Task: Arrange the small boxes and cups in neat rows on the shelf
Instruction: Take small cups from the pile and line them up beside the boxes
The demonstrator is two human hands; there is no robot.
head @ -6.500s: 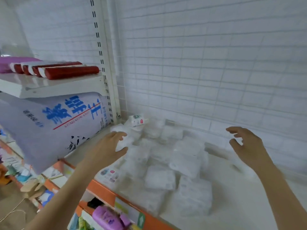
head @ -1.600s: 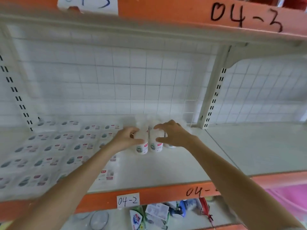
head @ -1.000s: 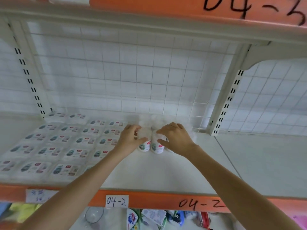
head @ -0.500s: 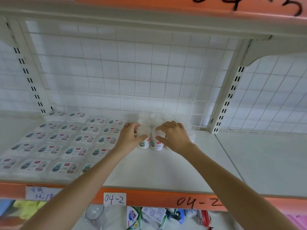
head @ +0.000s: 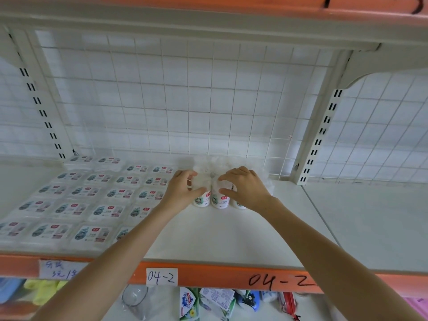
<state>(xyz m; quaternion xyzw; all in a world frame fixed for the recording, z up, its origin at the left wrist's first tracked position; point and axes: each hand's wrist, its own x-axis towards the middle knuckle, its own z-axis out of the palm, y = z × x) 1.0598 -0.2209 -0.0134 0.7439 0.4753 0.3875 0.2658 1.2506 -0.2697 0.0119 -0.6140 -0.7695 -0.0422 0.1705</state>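
Observation:
Several small white cups with green and red labels stand bunched at the back middle of the white shelf (head: 220, 239). My left hand (head: 181, 193) grips the left cup (head: 202, 200), thumb in front and fingers over its top. My right hand (head: 245, 189) grips the middle cup (head: 218, 201) the same way and hides most of a third cup (head: 238, 205). More white cups (head: 208, 164) behind them are washed out. Flat white small boxes (head: 92, 193) with the same label lie in neat rows on the shelf's left half.
A wire grid back panel (head: 185, 100) and a slotted upright (head: 317, 135) close the shelf's rear. An orange front rail (head: 220, 278) carries "04-2" tags. Another shelf hangs overhead. Packets and a clear cup (head: 135, 300) sit on the level below.
Between 6.5 s and 1.6 s ago the view switched from a heap of white packs to this shelf. Since then both hands stay on the front cups; the view has moved slightly closer.

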